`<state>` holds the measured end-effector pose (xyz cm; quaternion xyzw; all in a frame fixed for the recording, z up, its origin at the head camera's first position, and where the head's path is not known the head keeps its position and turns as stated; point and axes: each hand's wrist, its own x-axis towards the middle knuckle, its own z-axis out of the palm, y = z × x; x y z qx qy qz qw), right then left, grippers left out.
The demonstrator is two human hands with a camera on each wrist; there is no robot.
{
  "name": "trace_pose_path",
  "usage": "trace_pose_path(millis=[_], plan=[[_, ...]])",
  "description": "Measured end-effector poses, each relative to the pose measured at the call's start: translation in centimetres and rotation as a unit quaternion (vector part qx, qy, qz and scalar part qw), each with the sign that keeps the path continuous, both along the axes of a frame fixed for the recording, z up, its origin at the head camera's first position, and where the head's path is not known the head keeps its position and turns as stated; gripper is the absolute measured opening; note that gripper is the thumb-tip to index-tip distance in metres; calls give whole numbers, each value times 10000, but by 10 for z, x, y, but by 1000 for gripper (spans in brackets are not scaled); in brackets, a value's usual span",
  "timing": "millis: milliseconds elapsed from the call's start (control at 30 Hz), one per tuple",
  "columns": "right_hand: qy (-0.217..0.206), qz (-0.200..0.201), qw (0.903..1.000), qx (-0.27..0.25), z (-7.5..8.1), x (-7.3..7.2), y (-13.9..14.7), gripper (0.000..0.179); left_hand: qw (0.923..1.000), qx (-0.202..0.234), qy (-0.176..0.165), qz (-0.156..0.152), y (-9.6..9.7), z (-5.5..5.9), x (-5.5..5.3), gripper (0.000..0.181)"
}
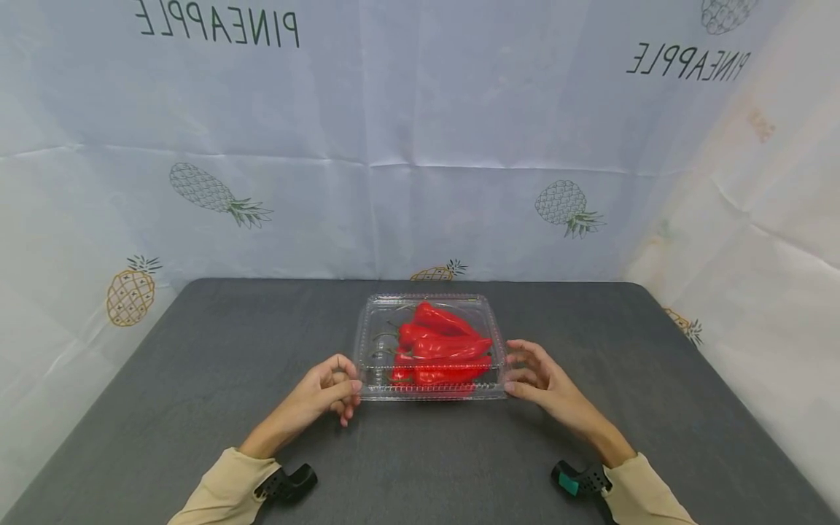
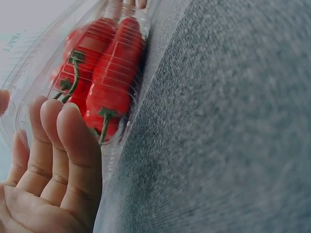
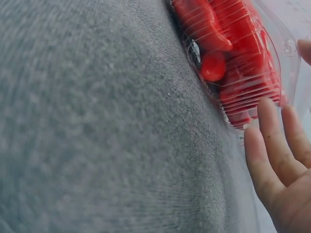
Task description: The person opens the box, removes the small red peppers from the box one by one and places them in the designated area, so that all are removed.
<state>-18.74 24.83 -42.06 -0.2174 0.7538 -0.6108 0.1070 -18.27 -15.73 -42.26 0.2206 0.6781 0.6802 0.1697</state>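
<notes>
- A clear plastic container [image 1: 429, 297] is set near the middle of the table, with several red peppers [image 1: 446, 346] heaped inside, mostly toward its right; their green stems [image 2: 106, 124] are pointed left.
- The container is flanked by two hands. The left hand [image 1: 328, 388] is held loosely bent at the front left corner; the right hand [image 1: 547, 380] is held part-spread along the right wall. No firm grasp is shown by either; how hard the walls are pressed cannot be told.
- Since the load is gathered to the right, a dip on that side could be caused by an even lift, and the peppers could be rolled.
- If the thin walls were squeezed, they could be buckled; whether the rim is fastened all round cannot be told, so it could be sprung.
- The dark table [image 1: 433, 459] is backed by a pineapple-print cloth [image 1: 420, 109].
</notes>
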Motion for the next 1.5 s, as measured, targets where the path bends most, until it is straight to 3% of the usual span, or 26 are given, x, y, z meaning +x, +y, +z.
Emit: trace_pose_path(millis=[200,367,467,600,700,867,1067,1267,1500], plan=[[328,-41,9992,212,-1,0,-2,58,9995,-195,214,137,-1,3,0,13],[432,-32,9985,336,-1,0,-2,55,9985,-349,197,378,1,5,-1,36],[408,-31,9985,361,-1,0,-3,56,9963,-392,154,749,3,6,0,46],[386,-62,9986,363,-1,0,-4,56,9883,-477,169,1436,6,6,1,36],[407,-125,9982,422,0,0,-5,55,9831,-617,283,1702,8,5,2,36],[588,-325,9962,559,4,-1,-7,54,9839,-922,492,1451,14,4,1,63],[863,-477,9935,567,9,-5,-9,52,9858,-1195,405,1106,22,1,-3,88],[902,-667,9918,616,16,-11,-12,50,9900,-947,383,968,23,-1,-3,90],[739,-883,9911,662,23,-18,-17,47,9913,-930,479,795,22,0,2,77]])
